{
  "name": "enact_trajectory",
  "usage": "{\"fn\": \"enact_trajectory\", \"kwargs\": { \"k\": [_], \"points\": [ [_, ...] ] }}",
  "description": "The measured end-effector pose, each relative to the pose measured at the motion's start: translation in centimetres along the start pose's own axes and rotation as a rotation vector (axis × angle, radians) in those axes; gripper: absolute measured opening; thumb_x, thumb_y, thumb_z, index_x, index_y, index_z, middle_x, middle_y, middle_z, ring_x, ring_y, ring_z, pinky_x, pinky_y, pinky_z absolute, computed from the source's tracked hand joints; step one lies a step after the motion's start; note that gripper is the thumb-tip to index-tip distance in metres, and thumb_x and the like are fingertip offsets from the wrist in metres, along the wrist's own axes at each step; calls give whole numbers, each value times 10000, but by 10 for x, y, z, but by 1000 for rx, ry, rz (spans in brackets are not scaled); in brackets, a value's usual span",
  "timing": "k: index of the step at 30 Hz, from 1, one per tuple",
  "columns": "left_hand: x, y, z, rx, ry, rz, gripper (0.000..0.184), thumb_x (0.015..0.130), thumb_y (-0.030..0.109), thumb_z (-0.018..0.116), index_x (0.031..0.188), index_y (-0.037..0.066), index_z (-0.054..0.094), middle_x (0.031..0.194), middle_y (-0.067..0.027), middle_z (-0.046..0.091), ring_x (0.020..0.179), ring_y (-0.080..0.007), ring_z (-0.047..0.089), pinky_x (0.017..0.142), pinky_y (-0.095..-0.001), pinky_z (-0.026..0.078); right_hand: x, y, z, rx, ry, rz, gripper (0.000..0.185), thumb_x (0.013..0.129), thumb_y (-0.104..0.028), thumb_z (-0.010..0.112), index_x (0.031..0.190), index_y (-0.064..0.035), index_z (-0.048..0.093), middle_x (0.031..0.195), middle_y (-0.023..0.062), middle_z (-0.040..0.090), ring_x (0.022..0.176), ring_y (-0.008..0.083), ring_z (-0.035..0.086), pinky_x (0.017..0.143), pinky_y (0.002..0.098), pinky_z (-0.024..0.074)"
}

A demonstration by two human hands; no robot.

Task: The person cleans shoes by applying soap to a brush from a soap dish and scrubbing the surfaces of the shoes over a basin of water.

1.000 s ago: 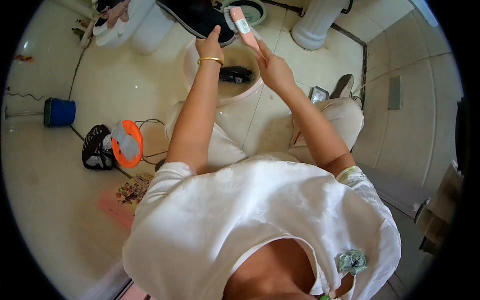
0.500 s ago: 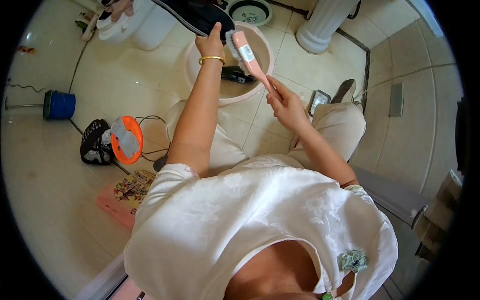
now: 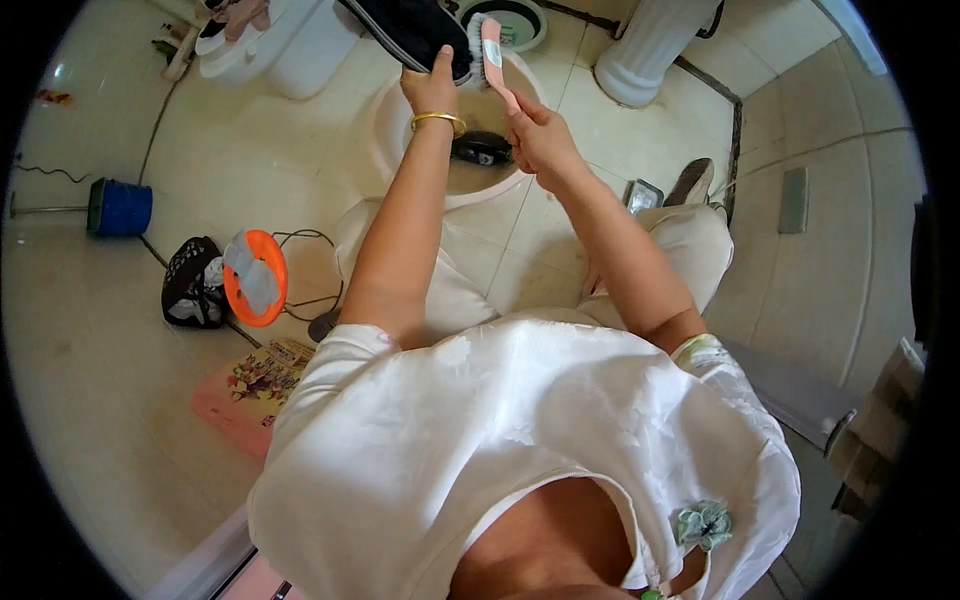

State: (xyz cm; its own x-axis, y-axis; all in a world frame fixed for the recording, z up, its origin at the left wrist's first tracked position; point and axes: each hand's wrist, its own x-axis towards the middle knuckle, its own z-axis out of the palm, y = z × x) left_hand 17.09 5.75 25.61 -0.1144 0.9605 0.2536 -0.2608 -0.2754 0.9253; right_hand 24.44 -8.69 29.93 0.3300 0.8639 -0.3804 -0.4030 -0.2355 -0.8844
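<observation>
My left hand (image 3: 431, 88) grips a black shoe (image 3: 412, 38) with a pale sole edge, held up over a light pink basin (image 3: 385, 130). Part of the shoe runs out of view at the top. Wrapped round the handle of a pink scrubbing brush (image 3: 493, 62) is my right hand (image 3: 542, 138). The brush's white bristles face the shoe's near end and appear to touch it. Inside the basin, another black shoe (image 3: 481, 149) lies in murky water.
A dish with a dark rim (image 3: 535, 38) stands behind the basin, near a white pedestal (image 3: 635, 65). To the left are a blue container (image 3: 120, 208), an orange ring-shaped item (image 3: 234, 285), a black patterned bag (image 3: 190, 290) and a pink package (image 3: 225, 400).
My right hand has moved up and left with the brush, which now stands more upright along the shoe's end. The left hand and its shoe have shifted slightly right.
</observation>
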Motion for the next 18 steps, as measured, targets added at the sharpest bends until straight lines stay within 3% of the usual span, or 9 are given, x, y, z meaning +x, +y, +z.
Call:
{"fn": "enact_trajectory", "kwargs": {
  "k": [2, 5, 8, 11, 14, 17, 18],
  "points": [
    [10, -3, 1, -14, 14, -18, 355, 725, 89, 699, 1018, -64, 571, 994, -113, 623, 862, -194, 576, 801, -290, 439, 2, 29, -13, -262, 17, -208, 396, 923, -204, 467, 1298, -84, 433, 623, -23, 426, 424, 58, 330, 360, 215, 259],
    [15, -11, -2, -32, 12, -14, 355, 723, 89, 700, 1018, -61, 570, 989, -119, 624, 854, -194, 577, 794, -291, 442, -8, 61, -19, -493, 48, -358, 422, 909, -214, 487, 1286, -30, 434, 706, 10, 519, 538, 70, 442, 469, 225, 374],
    [6, -13, 0, -41, -30, -56, 362, 723, 85, 700, 1027, -60, 568, 997, -119, 621, 860, -195, 577, 795, -293, 444, 11, 57, -14, -548, 145, -428, 420, 899, -190, 500, 1259, 18, 445, 828, 43, 578, 707, 80, 488, 647, 228, 422],
    [-5, -3, 6, 13, -111, -38, 374, 726, 76, 697, 1046, -62, 563, 1025, -106, 612, 890, -200, 574, 805, -293, 443, 22, 40, -17, -492, 133, -575, 408, 901, -174, 497, 1263, 8, 449, 858, 39, 576, 706, 77, 472, 630, 223, 414],
    [2, 1, 4, -147, -152, -143, 372, 737, 47, 680, 1074, -49, 556, 1039, -93, 605, 905, -174, 566, 818, -276, 443, -4, 73, -39, -602, 96, -390, 407, 907, -159, 488, 1275, 8, 435, 909, 32, 575, 741, 79, 480, 644, 222, 418],
    [-2, 18, 0, -314, -249, -267, 375, 757, -7, 641, 1118, 8, 541, 1060, -76, 593, 933, -169, 569, 834, -296, 460, -11, 84, -64, -438, 189, -272, 410, 900, -144, 489, 1280, -5, 424, 1189, 180, 547, 1086, 215, 534, 897, 280, 398],
    [-4, 24, -1, -420, -297, -352, 379, 760, -16, 634, 1124, 22, 538, 1067, -70, 590, 943, -174, 570, 838, -307, 465, -18, 77, -68, -427, 161, -289, 413, 901, -143, 492, 1285, -6, 419, 1187, 172, 550, 1082, 197, 531, 895, 275, 397]
  ]
}}
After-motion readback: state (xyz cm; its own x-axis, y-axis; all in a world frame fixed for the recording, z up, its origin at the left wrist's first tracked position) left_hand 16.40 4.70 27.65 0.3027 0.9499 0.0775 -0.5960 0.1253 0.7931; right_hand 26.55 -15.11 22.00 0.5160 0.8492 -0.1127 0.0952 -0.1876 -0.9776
